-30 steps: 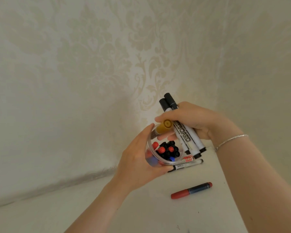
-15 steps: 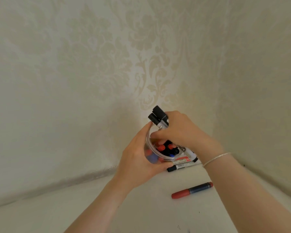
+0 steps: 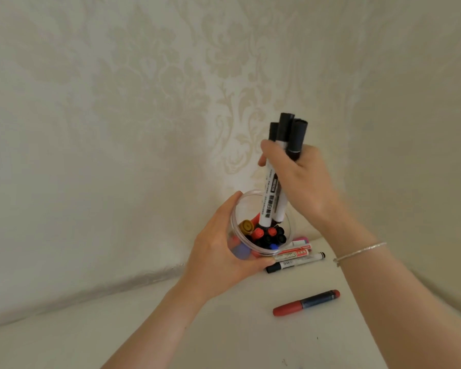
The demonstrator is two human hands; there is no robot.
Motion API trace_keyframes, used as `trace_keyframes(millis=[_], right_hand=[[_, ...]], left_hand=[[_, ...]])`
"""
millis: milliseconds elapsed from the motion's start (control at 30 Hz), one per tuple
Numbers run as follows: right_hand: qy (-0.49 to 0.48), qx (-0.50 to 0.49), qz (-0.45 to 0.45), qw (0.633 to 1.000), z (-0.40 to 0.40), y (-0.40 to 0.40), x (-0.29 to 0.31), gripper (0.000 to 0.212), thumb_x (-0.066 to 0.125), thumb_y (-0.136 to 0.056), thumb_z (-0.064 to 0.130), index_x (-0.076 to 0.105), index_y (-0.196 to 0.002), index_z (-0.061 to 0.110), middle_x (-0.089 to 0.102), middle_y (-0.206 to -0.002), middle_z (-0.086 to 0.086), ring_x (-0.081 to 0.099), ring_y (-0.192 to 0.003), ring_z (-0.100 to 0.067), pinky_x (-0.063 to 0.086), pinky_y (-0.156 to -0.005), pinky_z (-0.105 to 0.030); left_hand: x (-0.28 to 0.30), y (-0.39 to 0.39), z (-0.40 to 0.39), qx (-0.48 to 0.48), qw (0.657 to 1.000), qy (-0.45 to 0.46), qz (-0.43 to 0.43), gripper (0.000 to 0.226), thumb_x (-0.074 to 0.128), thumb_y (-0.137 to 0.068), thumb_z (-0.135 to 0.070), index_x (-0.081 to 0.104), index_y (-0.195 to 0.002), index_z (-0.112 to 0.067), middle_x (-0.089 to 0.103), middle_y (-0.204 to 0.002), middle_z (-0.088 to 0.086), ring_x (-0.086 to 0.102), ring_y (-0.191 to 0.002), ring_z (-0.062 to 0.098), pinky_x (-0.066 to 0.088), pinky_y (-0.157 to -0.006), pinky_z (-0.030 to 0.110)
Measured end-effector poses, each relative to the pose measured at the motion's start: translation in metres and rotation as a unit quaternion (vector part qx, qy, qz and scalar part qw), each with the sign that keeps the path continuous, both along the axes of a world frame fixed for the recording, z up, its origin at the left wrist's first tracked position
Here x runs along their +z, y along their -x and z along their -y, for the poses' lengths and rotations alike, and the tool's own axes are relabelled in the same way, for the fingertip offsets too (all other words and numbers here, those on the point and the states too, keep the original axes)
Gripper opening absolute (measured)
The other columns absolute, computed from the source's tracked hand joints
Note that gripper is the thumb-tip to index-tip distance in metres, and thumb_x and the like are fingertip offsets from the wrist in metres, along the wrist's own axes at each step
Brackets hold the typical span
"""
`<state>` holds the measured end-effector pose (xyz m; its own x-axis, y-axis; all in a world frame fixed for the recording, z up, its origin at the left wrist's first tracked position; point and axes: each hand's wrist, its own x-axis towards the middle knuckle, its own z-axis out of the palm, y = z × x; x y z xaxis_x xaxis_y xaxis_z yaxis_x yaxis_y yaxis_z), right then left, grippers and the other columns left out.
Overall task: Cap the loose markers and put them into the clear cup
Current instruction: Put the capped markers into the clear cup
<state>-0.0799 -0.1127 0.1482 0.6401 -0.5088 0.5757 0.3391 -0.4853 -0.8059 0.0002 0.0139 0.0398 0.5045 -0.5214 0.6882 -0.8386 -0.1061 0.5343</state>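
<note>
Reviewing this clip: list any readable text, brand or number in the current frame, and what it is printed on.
Nothing reads with certainty.
White markers gripped by the right hand: black barrel print, too blurred to read.
Red-and-white marker lying on the table behind the clear cup: logo lettering, blurred and unreadable.
Black-capped marker beside it: small print, illegible.

Right hand (image 3: pixel 297 179) lifted markers (image 3: pixel 274 190) upright (ends now in cup (image 3: pixel 261 222)).
</note>
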Motion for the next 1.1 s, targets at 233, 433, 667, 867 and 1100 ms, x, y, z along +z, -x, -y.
trace_keyframes(millis=[233, 433, 667, 867, 1100], right_hand=[[-0.004, 0.044, -0.004, 0.999, 0.004, 0.001, -0.006, 0.012, 0.075, -0.079, 0.023, 0.072, -0.08, 0.011, 0.068, -0.067, 0.001, 0.062, -0.061, 0.0, 0.046, -0.052, -0.01], [0.063, 0.117, -0.054, 0.99, 0.006, 0.002, -0.01, 0.011, 0.08, -0.074, 0.02, 0.074, -0.08, 0.026, 0.072, -0.078, 0.012, 0.065, -0.07, 0.005, 0.045, -0.059, -0.008], [0.155, 0.074, -0.08, 0.982, 0.006, -0.001, -0.012, 0.015, 0.083, -0.067, 0.03, 0.077, -0.08, 0.027, 0.073, -0.078, 0.009, 0.069, -0.081, -0.007, 0.054, -0.083, -0.036], [0.258, 0.069, -0.148, 0.952, 0.01, -0.008, -0.015, 0.033, 0.077, -0.056, 0.045, 0.065, -0.081, 0.026, 0.066, -0.085, 0.013, 0.063, -0.083, -0.009, 0.051, -0.078, -0.038], [0.189, 0.137, -0.166, 0.958, 0.015, -0.007, -0.023, 0.039, 0.082, -0.064, 0.014, 0.059, -0.092, 0.027, 0.06, -0.094, 0.008, 0.064, -0.081, -0.012, 0.054, -0.073, -0.03]], left_hand=[[0.004, 0.003, -0.002, -0.012, 1.0, 0.013, -0.009, 0.102, 0.089, -0.054, -0.04, 0.026, -0.135, -0.042, 0.039, -0.13, -0.036, 0.035, -0.121, -0.024, 0.028, -0.091, -0.005], [0.006, 0.0, -0.004, -0.016, 0.999, 0.021, -0.027, 0.104, 0.092, -0.055, -0.032, 0.03, -0.139, -0.038, 0.045, -0.132, -0.028, 0.039, -0.122, -0.019, 0.032, -0.091, -0.002], [0.001, -0.001, -0.005, -0.027, 0.999, 0.001, -0.023, 0.099, 0.094, -0.054, -0.029, 0.04, -0.138, -0.031, 0.053, -0.128, -0.023, 0.047, -0.123, -0.008, 0.036, -0.092, 0.002], [0.006, 0.0, -0.004, -0.034, 0.999, 0.011, -0.032, 0.103, 0.092, -0.055, -0.034, 0.035, -0.14, -0.035, 0.053, -0.129, -0.026, 0.049, -0.122, -0.005, 0.041, -0.097, 0.011], [0.0, -0.001, -0.001, -0.033, 0.998, 0.009, -0.054, 0.105, 0.094, -0.054, -0.025, 0.036, -0.141, -0.03, 0.053, -0.127, -0.029, 0.049, -0.12, -0.009, 0.042, -0.093, 0.008]])
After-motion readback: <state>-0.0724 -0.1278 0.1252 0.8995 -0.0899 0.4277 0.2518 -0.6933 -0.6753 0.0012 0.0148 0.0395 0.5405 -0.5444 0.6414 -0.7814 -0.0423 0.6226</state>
